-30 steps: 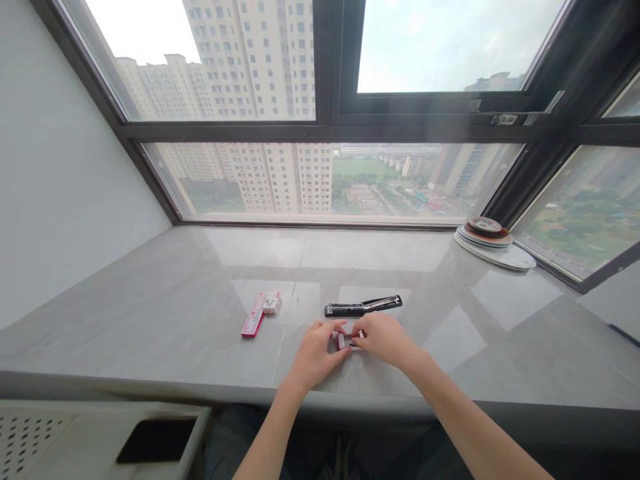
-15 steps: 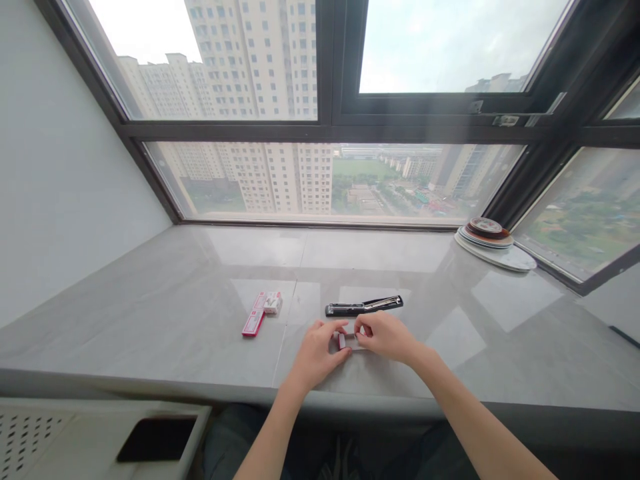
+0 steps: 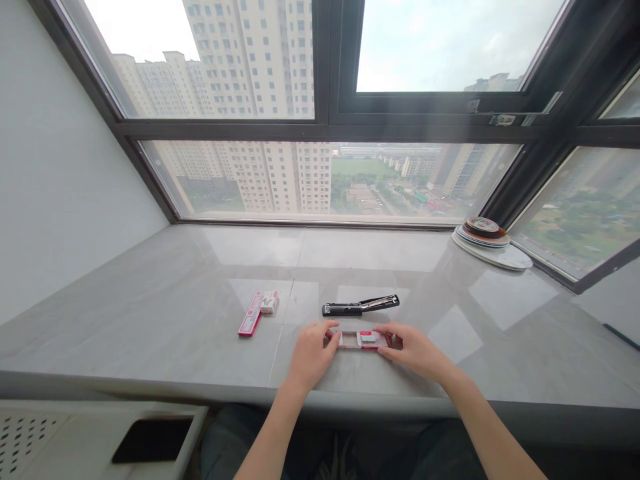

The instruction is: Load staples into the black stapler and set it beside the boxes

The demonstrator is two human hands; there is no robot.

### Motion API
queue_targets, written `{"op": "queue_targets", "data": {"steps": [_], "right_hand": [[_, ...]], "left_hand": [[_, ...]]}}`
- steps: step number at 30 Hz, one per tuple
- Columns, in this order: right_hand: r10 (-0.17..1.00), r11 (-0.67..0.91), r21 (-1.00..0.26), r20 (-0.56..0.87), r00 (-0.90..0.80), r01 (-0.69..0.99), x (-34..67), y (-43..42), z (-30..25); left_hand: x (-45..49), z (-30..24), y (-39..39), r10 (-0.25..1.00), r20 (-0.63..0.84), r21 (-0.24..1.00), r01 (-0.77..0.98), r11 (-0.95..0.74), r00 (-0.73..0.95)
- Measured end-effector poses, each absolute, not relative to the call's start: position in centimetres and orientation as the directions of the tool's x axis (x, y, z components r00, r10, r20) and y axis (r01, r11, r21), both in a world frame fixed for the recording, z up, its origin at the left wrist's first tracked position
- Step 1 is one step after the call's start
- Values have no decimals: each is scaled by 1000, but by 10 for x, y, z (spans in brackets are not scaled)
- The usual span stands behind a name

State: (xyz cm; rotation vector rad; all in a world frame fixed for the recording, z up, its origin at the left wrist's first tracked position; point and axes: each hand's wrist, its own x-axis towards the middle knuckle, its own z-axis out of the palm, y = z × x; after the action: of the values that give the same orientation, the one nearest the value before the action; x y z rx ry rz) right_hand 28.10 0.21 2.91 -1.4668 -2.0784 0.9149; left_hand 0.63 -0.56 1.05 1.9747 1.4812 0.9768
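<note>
A small red-and-white staple box lies pulled apart on the grey stone sill, its pale inner tray showing between two red-marked ends. My left hand pinches its left end and my right hand pinches its right end. Just beyond the box lies a black stapler, swung open flat. Neither hand touches the stapler.
To the left lie a flat red-and-white staple pack and a small white box. A stack of round plates sits at the far right corner by the window. The grey sill ends at a front edge near my body.
My hands have drawn apart, the right one moving rightward, and the small box between them has slid open to about twice its length.
</note>
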Motion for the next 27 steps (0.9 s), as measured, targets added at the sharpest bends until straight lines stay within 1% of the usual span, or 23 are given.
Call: {"op": "queue_targets", "data": {"steps": [4,7,9,12,13,16,19,23,27], "right_hand": [[923,287,-691,14,-385,664,260,-4,33],[929,312,-664,62,-365,680,250,-6,36],[933,317,-654,87,-348,687,245,-6,37],[928,337,-634,100,-358,697,238,-5,35],[925,347,-627,103,-367,698,235,-4,35],[908,390,-617,133,-398,683,228,0,35],[903,416,-622,197,-382,664,222,7,37],[904,426,-619,256,-343,660,216,21,37],[894,442,-604,236,-381,663,211,31,33]], "left_hand": [[25,3,-11,956,229,741,604,-292,181],[25,1,-9,957,220,740,606,-291,191],[16,3,2,957,255,699,657,-281,138],[-1,8,31,945,326,597,773,-215,12],[-6,10,41,946,323,575,792,-207,12],[-11,10,61,954,278,558,790,-255,111],[-8,4,57,946,270,560,770,-306,180],[-3,-6,31,935,300,576,745,-337,191],[-2,-8,17,935,311,587,739,-330,170]]}}
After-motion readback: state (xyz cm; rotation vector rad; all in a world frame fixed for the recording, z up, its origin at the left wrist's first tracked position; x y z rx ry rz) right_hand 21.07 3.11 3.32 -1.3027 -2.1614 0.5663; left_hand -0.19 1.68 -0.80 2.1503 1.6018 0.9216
